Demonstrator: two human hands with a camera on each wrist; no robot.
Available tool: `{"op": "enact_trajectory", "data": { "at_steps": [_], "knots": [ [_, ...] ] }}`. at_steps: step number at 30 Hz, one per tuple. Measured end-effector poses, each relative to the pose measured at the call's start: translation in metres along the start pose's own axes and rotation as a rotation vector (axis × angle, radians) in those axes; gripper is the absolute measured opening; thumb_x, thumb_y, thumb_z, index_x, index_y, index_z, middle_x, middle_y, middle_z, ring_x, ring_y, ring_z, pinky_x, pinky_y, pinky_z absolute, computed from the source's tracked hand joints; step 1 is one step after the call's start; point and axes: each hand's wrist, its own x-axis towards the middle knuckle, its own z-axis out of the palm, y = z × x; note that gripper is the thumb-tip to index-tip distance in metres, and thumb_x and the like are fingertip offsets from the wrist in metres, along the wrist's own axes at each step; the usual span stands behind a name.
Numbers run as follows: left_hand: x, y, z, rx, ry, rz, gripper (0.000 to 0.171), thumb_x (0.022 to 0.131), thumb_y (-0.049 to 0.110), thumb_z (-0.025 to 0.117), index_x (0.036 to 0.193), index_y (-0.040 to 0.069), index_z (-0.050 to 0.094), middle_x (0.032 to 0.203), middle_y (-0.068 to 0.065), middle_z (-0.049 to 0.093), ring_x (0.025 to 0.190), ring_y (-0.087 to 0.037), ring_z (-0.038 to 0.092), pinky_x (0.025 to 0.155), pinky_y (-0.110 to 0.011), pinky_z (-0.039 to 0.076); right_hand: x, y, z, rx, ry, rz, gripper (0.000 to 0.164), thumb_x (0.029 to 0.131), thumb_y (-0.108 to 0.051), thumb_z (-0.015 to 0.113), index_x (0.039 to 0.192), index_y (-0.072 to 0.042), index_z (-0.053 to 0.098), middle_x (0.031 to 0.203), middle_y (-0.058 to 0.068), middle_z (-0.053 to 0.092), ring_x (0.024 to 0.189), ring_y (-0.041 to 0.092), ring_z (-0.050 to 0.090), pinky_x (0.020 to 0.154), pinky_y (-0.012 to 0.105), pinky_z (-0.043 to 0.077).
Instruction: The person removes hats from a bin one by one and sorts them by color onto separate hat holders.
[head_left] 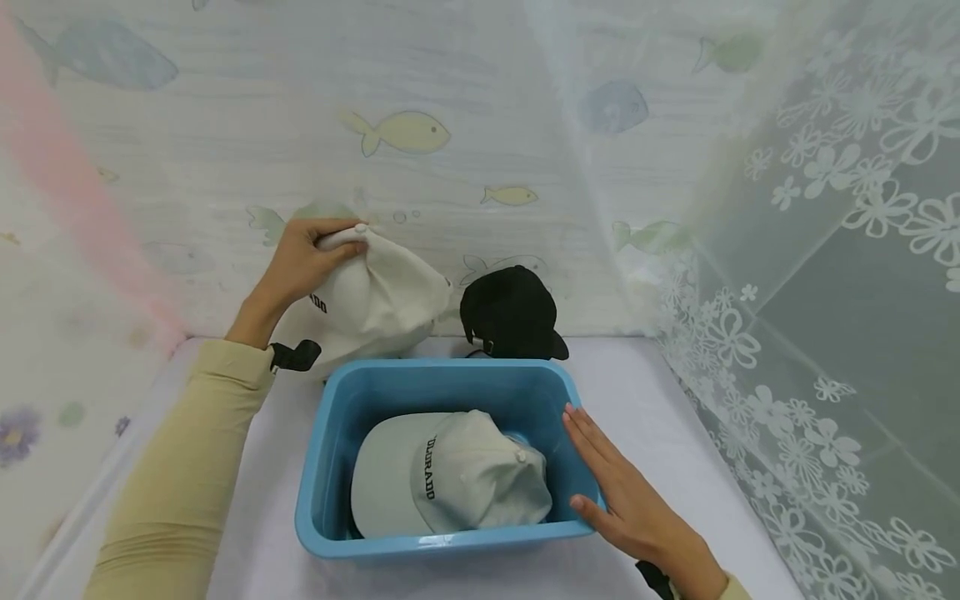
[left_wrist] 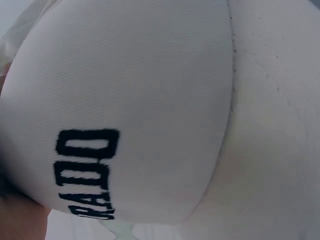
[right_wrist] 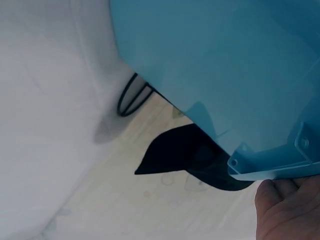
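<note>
Behind the basin, my left hand [head_left: 306, 254] pinches a white cap [head_left: 401, 292] by the top of its crown, thumb against fingers. Dark lettering on the cap's front [left_wrist: 150, 95] fills much of the left wrist view. A light blue plastic basin [head_left: 450, 372] stands on the table, and inside it lies a pale grey-green cap [head_left: 480, 475], brim to the left, also with dark lettering. My right hand [head_left: 633, 496] rests on the basin's right rim with its fingers straight. In the right wrist view its fingertips [right_wrist: 270, 192] touch the rim from outside.
A black cap [head_left: 510, 312] sits behind the basin, near the back curtain. Beside it in the right wrist view shows a black wire loop [right_wrist: 134, 97]. White cloth [head_left: 622, 392] covers the table. A fish-print curtain [head_left: 495, 108] and sheer flowered netting [head_left: 810, 433] enclose it.
</note>
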Motion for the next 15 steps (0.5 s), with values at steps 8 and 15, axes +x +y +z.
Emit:
{"op": "enact_trajectory", "data": {
  "at_steps": [8,15],
  "knots": [
    [0.003,-0.022,0.01,-0.011,-0.033,-0.054,0.041,0.092,0.018,0.078,0.13,0.007,0.071,0.137,-0.016,0.065,0.106,0.0,0.061,0.083,-0.013,0.049,0.0,0.002,0.003,0.003,0.012,-0.016,0.078,0.104,-0.044,0.052,0.163,-0.006,0.017,0.169,0.018,0.018,0.158,0.024,0.008,0.123,0.016,0.0],
    [-0.001,-0.04,0.01,0.044,-0.076,-0.153,0.048,0.094,0.034,0.075,0.136,0.013,0.067,0.144,-0.01,0.06,0.122,-0.021,0.059,0.081,-0.017,0.049,0.0,0.001,0.002,0.005,0.012,-0.012,0.078,0.103,-0.043,0.053,0.163,-0.007,0.017,0.169,0.017,0.019,0.158,0.024,0.008,0.123,0.015,0.0]
  ]
}}
